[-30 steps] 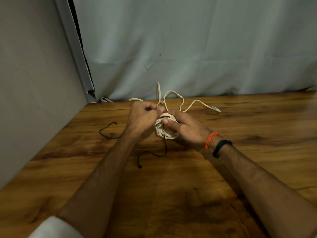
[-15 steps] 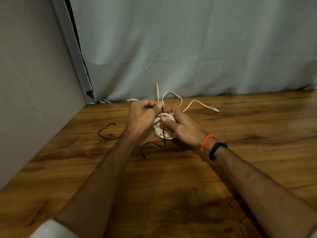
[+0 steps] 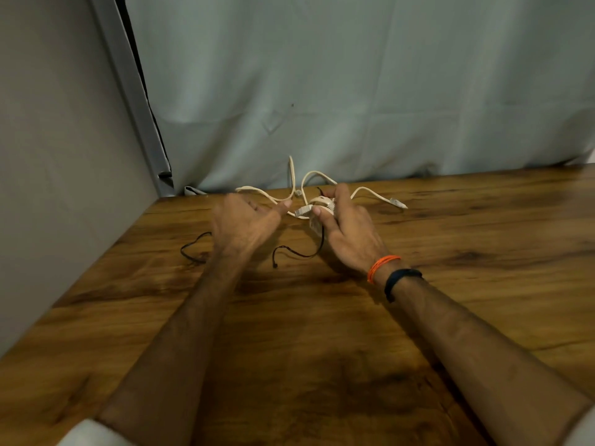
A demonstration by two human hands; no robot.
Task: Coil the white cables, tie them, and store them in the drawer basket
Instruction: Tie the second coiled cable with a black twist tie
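The right hand (image 3: 346,230) grips the coil (image 3: 318,209) of white cable, fingers (image 3: 317,211) curled round it and thumb on its far side. The coil is held just above the tabletop (image 3: 322,333), near the far edge and left of centre. A white connector (image 3: 302,211) projects from the coil toward the left hand (image 3: 244,220).

The left hand is apart from the coil, to its left. Its fingers (image 3: 283,206) are extended and relaxed, not clamped on anything. The fingertips lie close to a loose cable (image 3: 257,190); whether they touch it cannot be determined because of motion blur.

A black tie (image 3: 297,252) hangs from under the coil, curves down onto the tabletop and ends in a small knot between the two forearms. A second black tie (image 3: 193,249) lies in a loop on the tabletop, to the left of the left wrist and partly hidden by it.

Behind the hands, further loose lengths of white cable arch above the tabletop. One length runs right and ends in a plug (image 3: 397,202) resting on the wood, well clear of the right hand.

The right wrist carries an orange thread (image 3: 381,265) and, just behind it, a dark band (image 3: 402,280). A pale cloth (image 3: 354,91) hangs behind the tabletop. A grey panel (image 3: 64,156) closes the left side.
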